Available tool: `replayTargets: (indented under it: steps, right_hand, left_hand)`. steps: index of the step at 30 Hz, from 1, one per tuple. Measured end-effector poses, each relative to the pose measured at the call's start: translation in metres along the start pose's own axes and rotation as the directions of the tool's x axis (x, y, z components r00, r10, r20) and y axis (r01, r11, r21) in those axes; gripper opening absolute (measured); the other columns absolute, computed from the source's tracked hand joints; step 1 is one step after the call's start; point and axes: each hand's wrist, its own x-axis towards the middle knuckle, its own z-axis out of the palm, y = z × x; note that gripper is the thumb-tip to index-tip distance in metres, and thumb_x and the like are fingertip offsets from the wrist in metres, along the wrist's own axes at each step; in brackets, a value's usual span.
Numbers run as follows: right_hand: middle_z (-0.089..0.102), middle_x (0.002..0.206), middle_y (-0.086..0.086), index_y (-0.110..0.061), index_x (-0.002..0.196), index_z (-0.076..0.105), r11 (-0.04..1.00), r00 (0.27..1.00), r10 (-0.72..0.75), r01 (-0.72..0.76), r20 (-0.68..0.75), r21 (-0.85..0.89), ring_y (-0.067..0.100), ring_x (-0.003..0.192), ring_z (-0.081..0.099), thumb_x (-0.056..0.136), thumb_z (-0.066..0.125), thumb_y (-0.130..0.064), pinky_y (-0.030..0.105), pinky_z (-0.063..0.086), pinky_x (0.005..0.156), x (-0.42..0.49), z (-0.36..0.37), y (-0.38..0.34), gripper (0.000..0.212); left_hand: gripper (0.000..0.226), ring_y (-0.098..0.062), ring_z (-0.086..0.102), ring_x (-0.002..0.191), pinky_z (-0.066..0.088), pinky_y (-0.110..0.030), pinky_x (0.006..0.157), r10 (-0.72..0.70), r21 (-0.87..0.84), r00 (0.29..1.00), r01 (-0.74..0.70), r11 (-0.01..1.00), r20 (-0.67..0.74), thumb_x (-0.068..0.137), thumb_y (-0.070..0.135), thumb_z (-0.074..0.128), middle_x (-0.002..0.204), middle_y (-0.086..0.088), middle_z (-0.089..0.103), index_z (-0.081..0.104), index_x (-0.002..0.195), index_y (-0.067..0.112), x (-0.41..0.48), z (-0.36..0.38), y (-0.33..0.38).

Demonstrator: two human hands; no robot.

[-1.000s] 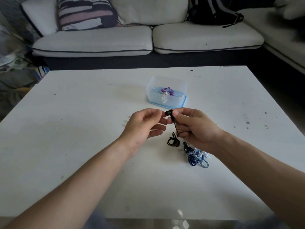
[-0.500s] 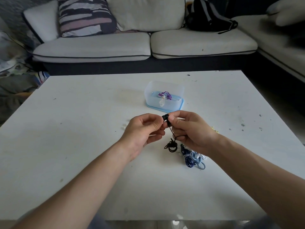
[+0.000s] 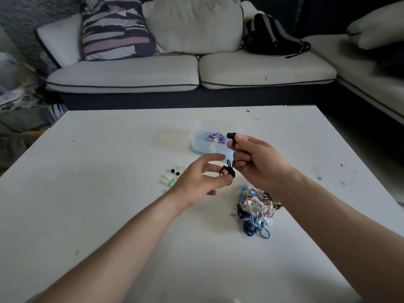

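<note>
Head view — right hand (image 3: 258, 162) pinches black earphone (image 3: 231, 135), left hand (image 3: 196, 182) loose-fingered.

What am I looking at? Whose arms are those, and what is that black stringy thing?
There is no machine here: these are a person's two bare arms. The picture comes from a camera worn on that person's head. It looks forward and down, so you see what they see.

The right hand pinches a black earphone just under its bud. Its wire hangs down in a little bundle. The left hand is open with its fingers spread, right beside that bundle. I cannot tell if it touches it.

On the white table lie a tangled pile of earphone wires and some tiny ear tips. There is also a clear box with purple earphones inside.

Behind the table is a sofa with a black backpack on it.
</note>
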Motion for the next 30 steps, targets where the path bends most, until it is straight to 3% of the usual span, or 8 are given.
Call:
replayTargets:
  steps: [4,8,12,16,21,26,28,30]
  right_hand:
    - [0.058,0.069,0.002,-0.004,0.097,0.056,0.994,0.999,0.017,-0.012,-0.047,0.110,0.005,0.049,0.032,0.104,0.048,-0.011,0.016,0.034,0.048,0.030,0.001,-0.017,0.013]
    - [0.056,0.074,0.009,-0.001,0.095,0.059,0.991,0.987,0.049,-0.028,-0.153,0.131,0.010,0.054,0.045,0.100,0.053,-0.008,0.021,0.041,0.050,0.074,0.003,-0.032,0.011]
    - [0.053,0.075,0.012,0.001,0.088,0.057,0.994,0.961,0.062,-0.034,-0.271,0.106,0.015,0.056,0.050,0.096,0.055,-0.005,0.023,0.045,0.053,0.117,0.004,-0.044,0.010]
    - [0.057,0.079,0.015,0.000,0.087,0.060,0.968,0.947,0.003,-0.084,-0.321,-0.236,0.021,0.066,0.053,0.094,0.056,-0.005,0.031,0.053,0.068,0.152,-0.002,-0.042,0.009]
    - [0.065,0.090,0.016,-0.001,0.089,0.064,0.741,0.952,-0.016,-0.193,-0.304,-0.643,0.026,0.080,0.062,0.092,0.056,-0.015,0.039,0.061,0.079,0.179,-0.012,-0.029,0.015]
    - [0.057,0.103,0.014,-0.001,0.109,0.060,0.600,0.967,-0.040,-0.179,-0.252,-0.780,0.028,0.103,0.060,0.096,0.050,-0.018,0.038,0.057,0.074,0.167,-0.010,-0.025,0.024]
    - [0.060,0.118,0.024,0.003,0.116,0.060,0.612,0.968,-0.071,-0.147,-0.239,-0.777,0.034,0.114,0.060,0.097,0.050,-0.016,0.042,0.058,0.081,0.156,-0.011,-0.028,0.029]
    - [0.062,0.123,0.024,0.003,0.111,0.062,0.665,0.969,-0.113,-0.091,-0.220,-0.741,0.031,0.110,0.065,0.097,0.049,-0.012,0.045,0.058,0.089,0.140,-0.013,-0.033,0.024]
  left_hand:
    - [0.015,-0.017,0.071,0.083,0.057,-0.034,0.073,0.024,-0.078,0.992,-0.033,0.996,-0.123,0.089,0.015,0.070,0.098,-0.008,0.074,0.068,0.104,0.017,0.028,-0.013,0.013]
    - [0.014,-0.015,0.068,0.075,0.055,-0.031,0.070,0.091,-0.004,0.956,-0.095,0.995,-0.278,0.085,0.012,0.073,0.083,-0.001,0.072,0.070,0.092,0.024,0.076,-0.032,0.029]
    - [0.013,-0.016,0.068,0.072,0.056,-0.030,0.068,0.088,0.006,0.926,-0.092,0.996,-0.367,0.085,0.013,0.073,0.087,-0.002,0.072,0.069,0.094,0.021,0.131,-0.047,0.037]
    - [0.015,-0.015,0.065,0.072,0.049,-0.022,0.059,0.105,0.306,0.915,0.021,0.952,-0.388,0.082,0.016,0.074,0.086,0.001,0.072,0.070,0.095,0.023,0.175,-0.057,0.018]
    - [0.021,-0.015,0.067,0.088,0.054,-0.029,0.083,0.120,0.535,0.916,0.115,0.837,-0.384,0.078,0.019,0.073,0.086,0.007,0.072,0.073,0.098,0.026,0.197,-0.059,-0.004]
    - [0.029,-0.016,0.066,0.098,0.051,-0.029,0.092,0.136,0.516,0.916,0.087,0.852,-0.378,0.084,0.018,0.069,0.103,0.003,0.073,0.071,0.113,0.019,0.190,-0.059,-0.006]
    - [0.025,-0.014,0.064,0.103,0.047,-0.024,0.091,0.200,0.525,0.904,0.030,0.851,-0.377,0.087,0.019,0.066,0.110,0.005,0.071,0.072,0.112,0.019,0.176,-0.056,-0.004]
    - [0.020,-0.010,0.063,0.099,0.044,-0.020,0.086,0.242,0.534,0.900,-0.013,0.846,-0.362,0.090,0.019,0.063,0.106,0.008,0.071,0.074,0.107,0.019,0.159,-0.049,-0.001]
